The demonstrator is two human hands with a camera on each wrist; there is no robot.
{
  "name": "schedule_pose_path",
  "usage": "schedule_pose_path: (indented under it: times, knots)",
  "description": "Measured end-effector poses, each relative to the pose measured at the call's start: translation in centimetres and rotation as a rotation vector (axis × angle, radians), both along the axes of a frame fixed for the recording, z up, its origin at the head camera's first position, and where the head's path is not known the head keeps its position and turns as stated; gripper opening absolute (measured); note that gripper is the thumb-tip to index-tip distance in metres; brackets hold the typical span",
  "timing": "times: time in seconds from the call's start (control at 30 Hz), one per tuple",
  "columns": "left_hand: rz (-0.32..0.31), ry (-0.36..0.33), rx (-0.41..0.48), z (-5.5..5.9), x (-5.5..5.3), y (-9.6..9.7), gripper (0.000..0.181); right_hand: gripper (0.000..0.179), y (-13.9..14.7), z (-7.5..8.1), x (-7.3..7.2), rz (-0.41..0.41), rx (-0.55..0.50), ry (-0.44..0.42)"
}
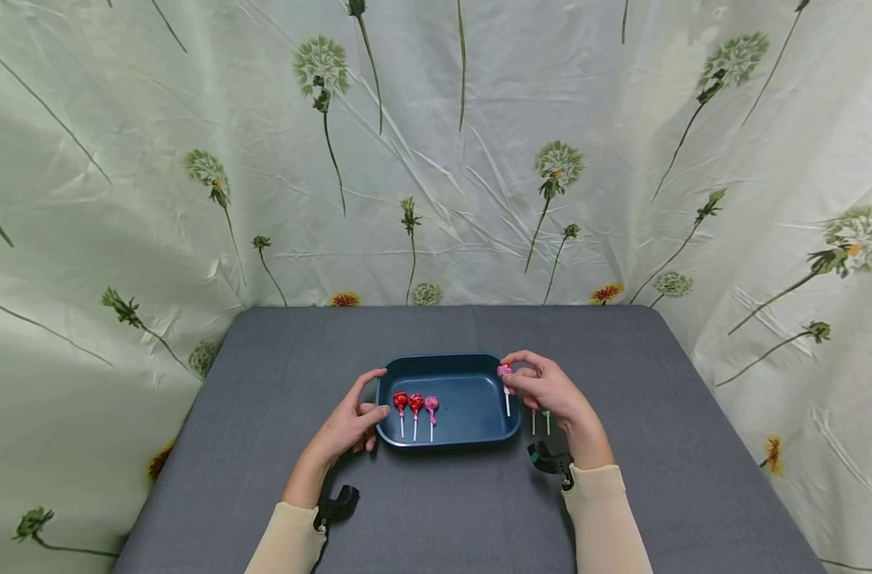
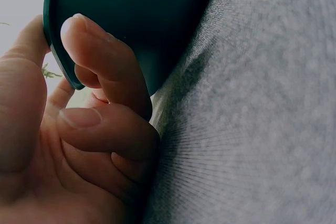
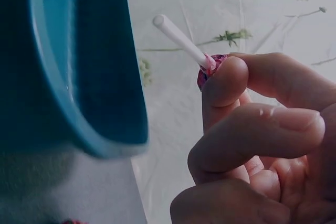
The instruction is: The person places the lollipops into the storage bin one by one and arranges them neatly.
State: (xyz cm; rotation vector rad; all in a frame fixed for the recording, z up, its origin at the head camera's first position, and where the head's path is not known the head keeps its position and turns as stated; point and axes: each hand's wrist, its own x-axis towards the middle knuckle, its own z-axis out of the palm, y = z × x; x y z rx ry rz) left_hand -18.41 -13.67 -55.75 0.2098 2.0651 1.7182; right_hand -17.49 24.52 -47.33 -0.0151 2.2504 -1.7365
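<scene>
You are pinching a pink-wrapped lollipop (image 1: 504,371) by its candy end between the thumb and index finger of your right hand (image 1: 547,391), and its white stick is pointing down toward your side of the table. In the head view, that lollipop is overlapping the right end of the blue tray (image 1: 465,410), while the right wrist view is showing it apart from the rim. Your other right fingers are curling loosely below. With your left hand (image 1: 346,426) you are gripping the tray's left end, your thumb and index finger touching the rim and your remaining fingers bending beside the outer wall. Inside the tray, toward its left end, 3 lollipops are lying in a row: 2 red lollipops (image 1: 401,401) and, to their right, 1 pink lollipop (image 1: 432,404), all with their sticks pointing toward you. Just beyond the tray's right end, 2 more sticks (image 1: 547,422) are showing, their upper ends hiding under your right hand. A gray cloth (image 1: 436,510) is covering the table, and a flower-patterned curtain (image 1: 436,119) is hanging behind it.
</scene>
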Motion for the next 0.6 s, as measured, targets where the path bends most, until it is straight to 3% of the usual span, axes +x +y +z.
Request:
schedule_pose_path:
  times: [0.6]
  knots:
    - [-0.006,0.002,-0.005,0.1,0.1,-0.1,0.069,0.038,-3.9,-1.0,-0.7,0.044,-0.004,-0.044]
